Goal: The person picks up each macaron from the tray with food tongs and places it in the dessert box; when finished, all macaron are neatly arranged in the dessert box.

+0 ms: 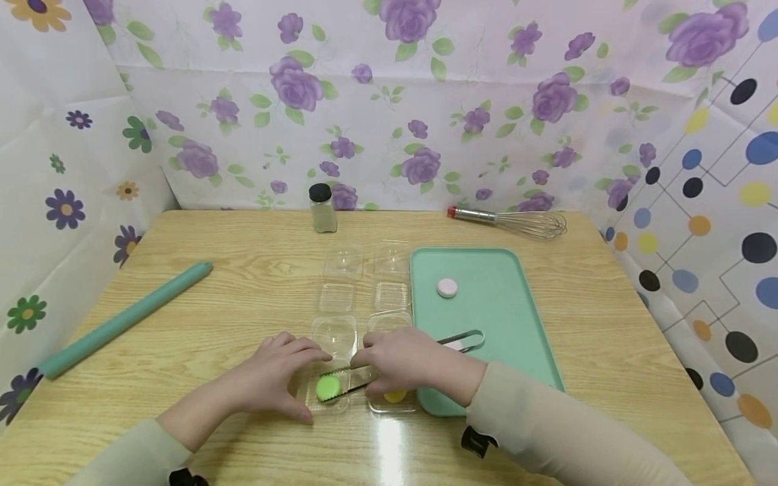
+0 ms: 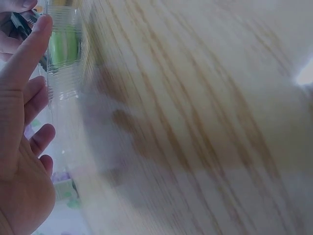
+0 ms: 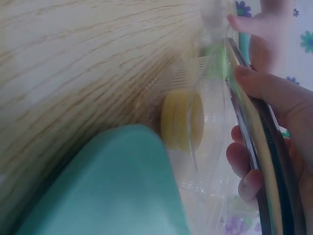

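My right hand [image 1: 404, 359] grips metal tongs [image 1: 467, 341], also seen as the long tongs [image 3: 252, 132] in the right wrist view. The tong tips lie around a green macaron [image 1: 328, 388] inside the left clear plastic box [image 1: 335, 337]. My left hand [image 1: 270, 378] is at that box's left side, fingers and thumb spread around its near compartment. In the left wrist view the straight thumb [image 2: 34, 46] is right at the box wall, by the green macaron [image 2: 64, 46]. A yellow macaron [image 3: 182, 120] sits in the right clear box [image 1: 389, 317], partly hidden under my right hand.
On the right lies a green tray [image 1: 504, 310] with a pale pink macaron [image 1: 446, 288] and another pale piece [image 1: 454, 345] under the tongs. A whisk [image 1: 516, 221] and a black-capped jar [image 1: 323, 210] stand at the back; a green rolling pin [image 1: 124, 320] lies left.
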### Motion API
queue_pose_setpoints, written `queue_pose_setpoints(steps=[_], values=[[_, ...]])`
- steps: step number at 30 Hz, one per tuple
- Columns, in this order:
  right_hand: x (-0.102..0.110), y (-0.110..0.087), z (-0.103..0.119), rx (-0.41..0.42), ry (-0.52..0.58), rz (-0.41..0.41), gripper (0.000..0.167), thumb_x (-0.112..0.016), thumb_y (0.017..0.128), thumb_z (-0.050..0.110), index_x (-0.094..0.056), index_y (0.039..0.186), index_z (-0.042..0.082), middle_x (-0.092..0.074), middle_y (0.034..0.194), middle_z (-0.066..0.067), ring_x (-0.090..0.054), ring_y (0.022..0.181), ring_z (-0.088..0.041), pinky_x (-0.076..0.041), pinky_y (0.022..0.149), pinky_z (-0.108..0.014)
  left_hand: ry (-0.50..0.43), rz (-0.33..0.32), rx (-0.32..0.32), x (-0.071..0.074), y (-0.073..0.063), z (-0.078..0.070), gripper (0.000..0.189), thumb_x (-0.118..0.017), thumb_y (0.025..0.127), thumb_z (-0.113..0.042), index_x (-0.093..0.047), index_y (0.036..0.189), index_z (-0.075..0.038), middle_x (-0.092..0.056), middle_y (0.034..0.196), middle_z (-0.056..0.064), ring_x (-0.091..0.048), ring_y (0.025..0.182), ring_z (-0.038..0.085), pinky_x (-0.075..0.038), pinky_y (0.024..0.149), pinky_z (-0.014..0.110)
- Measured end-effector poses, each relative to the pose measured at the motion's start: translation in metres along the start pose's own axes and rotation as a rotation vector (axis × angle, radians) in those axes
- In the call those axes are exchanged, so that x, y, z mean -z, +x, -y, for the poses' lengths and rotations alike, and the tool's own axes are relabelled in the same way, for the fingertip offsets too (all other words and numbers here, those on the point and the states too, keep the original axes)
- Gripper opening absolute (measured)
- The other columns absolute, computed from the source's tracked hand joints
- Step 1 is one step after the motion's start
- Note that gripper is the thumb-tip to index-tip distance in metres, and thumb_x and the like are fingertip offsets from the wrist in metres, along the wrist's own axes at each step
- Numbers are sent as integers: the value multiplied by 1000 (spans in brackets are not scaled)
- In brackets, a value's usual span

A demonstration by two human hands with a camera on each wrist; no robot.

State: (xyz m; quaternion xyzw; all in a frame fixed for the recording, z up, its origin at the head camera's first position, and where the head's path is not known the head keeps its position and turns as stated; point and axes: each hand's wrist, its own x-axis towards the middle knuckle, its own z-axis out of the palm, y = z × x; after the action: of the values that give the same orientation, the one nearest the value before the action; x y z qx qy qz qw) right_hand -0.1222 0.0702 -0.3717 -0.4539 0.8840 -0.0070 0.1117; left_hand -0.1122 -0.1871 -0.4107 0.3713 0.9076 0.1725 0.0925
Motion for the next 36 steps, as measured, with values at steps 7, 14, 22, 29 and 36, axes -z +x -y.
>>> queue_pose_setpoints(steps=[7, 14, 22, 29, 36], values=[[-3, -9, -5, -1, 63, -20, 48, -68, 80, 48, -62, 123, 27, -56, 96, 7, -46, 65, -3, -40, 54, -21, 2, 11, 3, 0, 1, 0, 84, -77, 58, -61, -55, 128, -21, -51, 125, -8, -40, 103, 14, -33, 89, 45], [-2, -25, -17, -42, 180, -44, 49, -68, 81, 45, -60, 125, 24, -55, 98, 6, -46, 64, -3, -40, 53, -21, 19, 1, 1, 1, 2, -1, 87, -77, 57, -61, -54, 130, -21, -51, 126, -7, -40, 104, 15, -33, 90, 45], [1, -49, -35, -80, 245, -95, 49, -68, 82, 41, -60, 126, 20, -56, 109, 3, -55, 77, -8, -46, 65, -26, 54, -34, -17, 11, 10, -3, 90, -79, 56, -58, -52, 132, -17, -51, 128, -4, -41, 105, 16, -33, 89, 45], [0, -68, -55, -106, 245, -138, 49, -70, 81, 40, -61, 124, 20, -57, 104, 5, -53, 72, -6, -46, 64, -26, 63, -63, -43, 21, 26, -3, 87, -79, 59, -56, -52, 132, -17, -51, 129, 0, -41, 103, 17, -32, 88, 44], [-11, -86, -69, -148, 234, -160, 47, -72, 79, 38, -64, 121, 18, -58, 100, 4, -54, 75, -9, -46, 65, -27, 74, -70, -52, 29, 45, -1, 87, -78, 62, -58, -51, 133, -16, -51, 130, 2, -44, 107, 22, -33, 90, 48]])
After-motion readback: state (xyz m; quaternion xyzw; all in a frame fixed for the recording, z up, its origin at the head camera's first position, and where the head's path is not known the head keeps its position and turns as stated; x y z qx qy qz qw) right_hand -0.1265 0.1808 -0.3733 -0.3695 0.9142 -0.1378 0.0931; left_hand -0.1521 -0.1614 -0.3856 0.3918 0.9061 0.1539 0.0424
